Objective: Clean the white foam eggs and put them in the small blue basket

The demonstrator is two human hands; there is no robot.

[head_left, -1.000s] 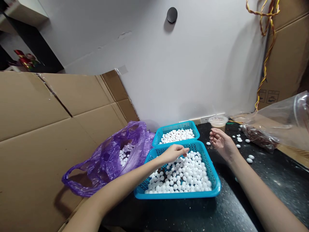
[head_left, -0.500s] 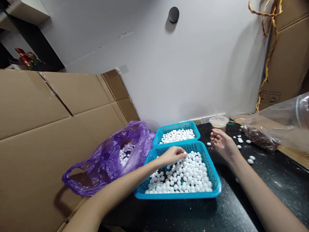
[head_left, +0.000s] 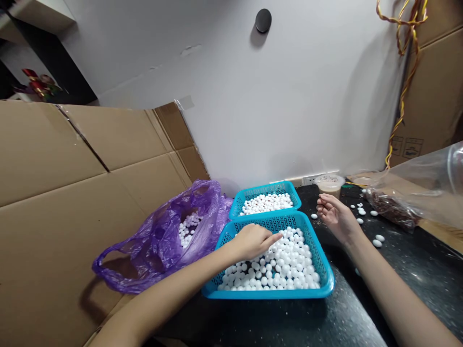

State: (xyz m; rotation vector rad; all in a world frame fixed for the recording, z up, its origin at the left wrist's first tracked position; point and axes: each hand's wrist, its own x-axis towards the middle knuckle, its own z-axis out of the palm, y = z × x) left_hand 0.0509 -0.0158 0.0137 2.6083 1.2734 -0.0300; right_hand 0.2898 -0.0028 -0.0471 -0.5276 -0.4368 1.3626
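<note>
Handpicking step, apparently: left hand (head_left: 255,240) among small round white balls (head_left: 296,260) in openwork blue plastic basket (head_left: 267,294), short of back edge of black speckled surface (head_left: 275,320), fingers hidden, can't tell grip; right hand (head_left: 338,218) half-curled, contents unclear; next move probably calls for fingertip pinch.

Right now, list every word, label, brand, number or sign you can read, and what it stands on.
No text can be read.
Right-hand cardboard: framed printed marks, too small to read.
Cup lid: dark marks, too blurred to tell if they are lettering.
</note>
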